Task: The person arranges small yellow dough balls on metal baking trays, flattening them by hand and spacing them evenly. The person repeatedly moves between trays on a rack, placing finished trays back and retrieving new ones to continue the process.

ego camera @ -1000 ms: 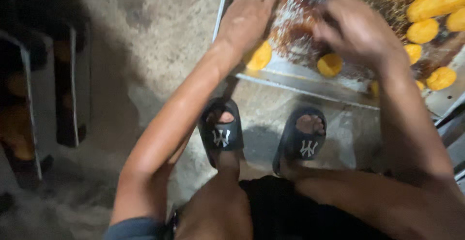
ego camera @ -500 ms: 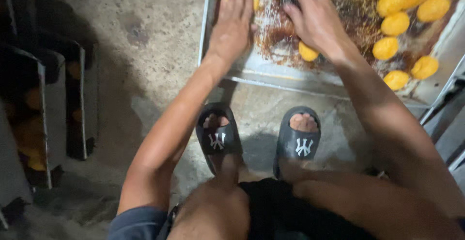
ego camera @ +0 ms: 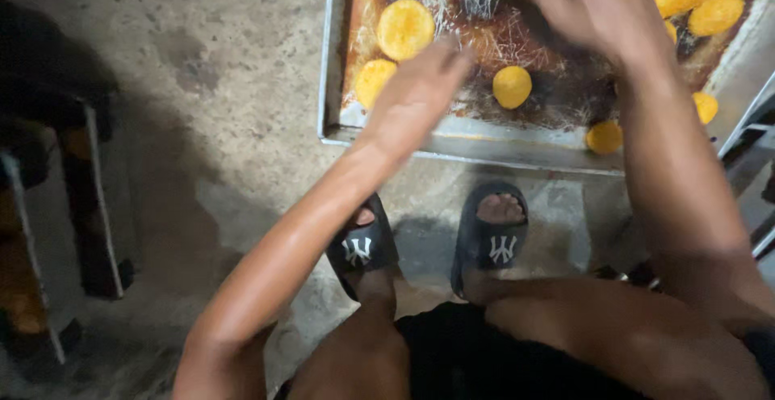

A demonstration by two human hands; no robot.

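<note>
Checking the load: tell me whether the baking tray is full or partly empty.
Partly empty. The tray shows bare, browned surface between scattered round yellow pieces, most of them clustered at the top right.

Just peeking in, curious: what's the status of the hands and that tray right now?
Left hand open, empty, above tray edge. Right hand blurred over the tray, grip unclear. Round golden baked pieces lie scattered on scorched metal baking tray on concrete floor. Nothing blocking.

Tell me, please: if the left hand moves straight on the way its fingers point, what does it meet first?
Probably the dark, greasy bed of the metal tray. The left hand points up and right, between the yellow pieces; depth is unclear.
</note>
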